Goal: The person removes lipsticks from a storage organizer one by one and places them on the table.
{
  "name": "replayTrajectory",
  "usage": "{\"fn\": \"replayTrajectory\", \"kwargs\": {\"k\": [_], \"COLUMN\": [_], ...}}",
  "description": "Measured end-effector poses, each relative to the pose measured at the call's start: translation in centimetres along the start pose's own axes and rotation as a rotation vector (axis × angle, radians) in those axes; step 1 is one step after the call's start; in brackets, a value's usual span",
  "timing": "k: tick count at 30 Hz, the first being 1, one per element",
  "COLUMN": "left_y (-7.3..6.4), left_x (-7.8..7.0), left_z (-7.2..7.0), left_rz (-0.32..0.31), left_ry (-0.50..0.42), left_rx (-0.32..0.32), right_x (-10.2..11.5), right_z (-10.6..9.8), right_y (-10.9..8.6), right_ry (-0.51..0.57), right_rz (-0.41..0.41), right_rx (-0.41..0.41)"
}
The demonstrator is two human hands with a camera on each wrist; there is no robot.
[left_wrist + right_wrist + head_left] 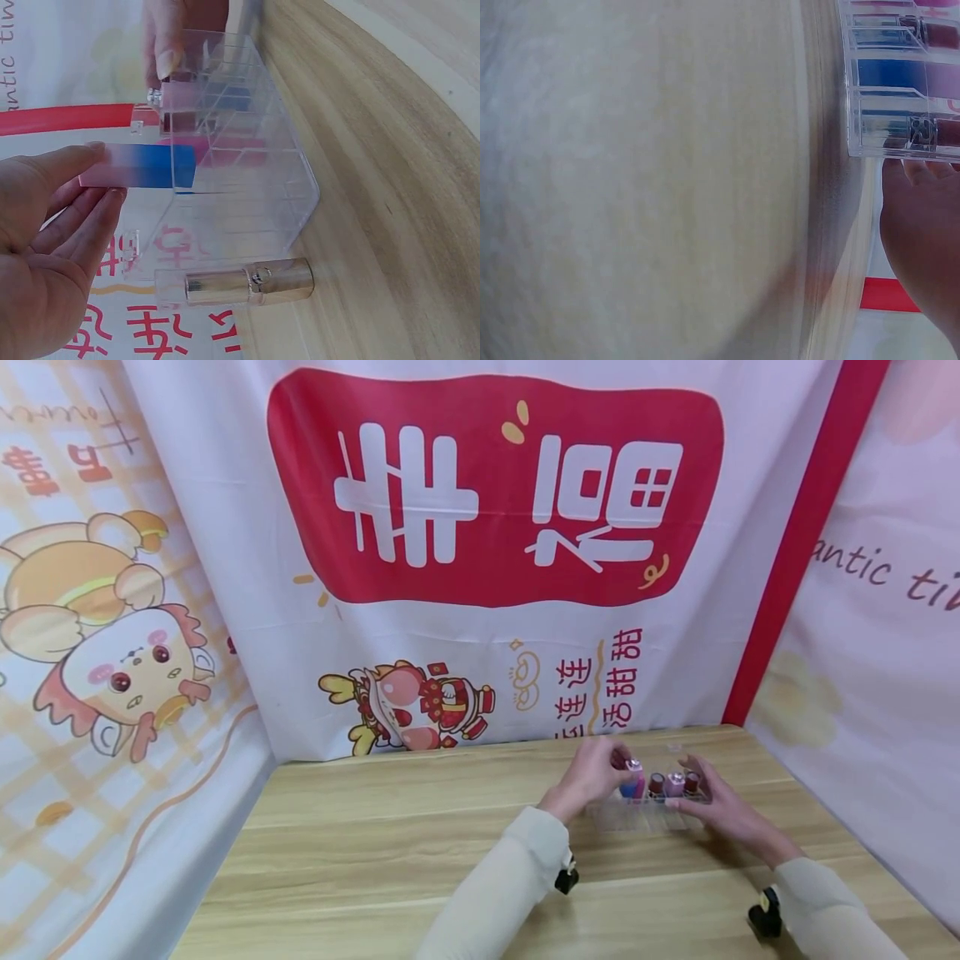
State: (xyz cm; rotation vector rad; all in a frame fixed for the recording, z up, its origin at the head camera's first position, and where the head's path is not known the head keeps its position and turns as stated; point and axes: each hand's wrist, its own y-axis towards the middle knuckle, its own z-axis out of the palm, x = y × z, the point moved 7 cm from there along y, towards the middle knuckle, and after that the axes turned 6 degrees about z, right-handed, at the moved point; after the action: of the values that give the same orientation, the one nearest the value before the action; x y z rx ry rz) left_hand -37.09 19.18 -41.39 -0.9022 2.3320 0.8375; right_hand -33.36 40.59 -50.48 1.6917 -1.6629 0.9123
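My left hand pinches a pink-and-blue lipstick tube between thumb and fingers. Its blue end is at the open side of a clear plastic lipstick organizer, within the outline of a compartment in the left wrist view. At the organizer's right end, my right hand grips it, thumb along the front edge and fingers behind. Inside stand another pink-and-blue tube, a bright pink tube and dark-capped clear tubes.
A gold lipstick with a clear cap stands on the wood-grain table, close beside the organizer's left end. Behind the table hangs a printed white cloth, with more printed cloth at the sides.
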Motion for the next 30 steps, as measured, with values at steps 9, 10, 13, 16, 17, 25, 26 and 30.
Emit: {"fn": "replayTrajectory", "kwargs": {"k": [9, 10, 13, 16, 17, 25, 26, 30], "left_y": [-0.2, -0.3, -0.5, -0.7, -0.8, -1.2, -1.3, -1.5], "left_x": [-0.4, -0.5, -0.5, -0.5, -0.5, -0.3, -0.2, -0.1], "left_z": [-0.5, -0.5, -0.8, -1.2, -1.3, -2.1, -2.1, -2.3], "left_rz": [-0.006, -0.008, -0.015, -0.017, -0.018, -0.019, -0.018, -0.016], "left_ry": [-0.053, -0.062, -0.094, -0.118, -0.128, -0.158, -0.158, -0.157], "left_rx": [-0.003, -0.003, -0.006, -0.011, -0.014, -0.024, -0.023, -0.021], "right_x": [-0.2, -0.2, -0.1, -0.1, -0.1, 0.0, -0.1, -0.2], "right_z": [-0.1, -0.1, -0.1, -0.1, -0.1, -0.2, -0.2, -0.1], "right_y": [0.0, 0.0, -0.1, -0.1, -0.1, 0.0, 0.0, 0.0], "right_ry": [0.003, 0.003, 0.003, -0.001, -0.004, -0.002, 0.001, 0.001], "right_rz": [-0.01, -0.011, -0.008, 0.001, 0.005, 0.011, 0.008, 0.012], "right_rx": [-0.005, -0.005, -0.003, -0.002, -0.002, -0.003, -0.003, -0.004]}}
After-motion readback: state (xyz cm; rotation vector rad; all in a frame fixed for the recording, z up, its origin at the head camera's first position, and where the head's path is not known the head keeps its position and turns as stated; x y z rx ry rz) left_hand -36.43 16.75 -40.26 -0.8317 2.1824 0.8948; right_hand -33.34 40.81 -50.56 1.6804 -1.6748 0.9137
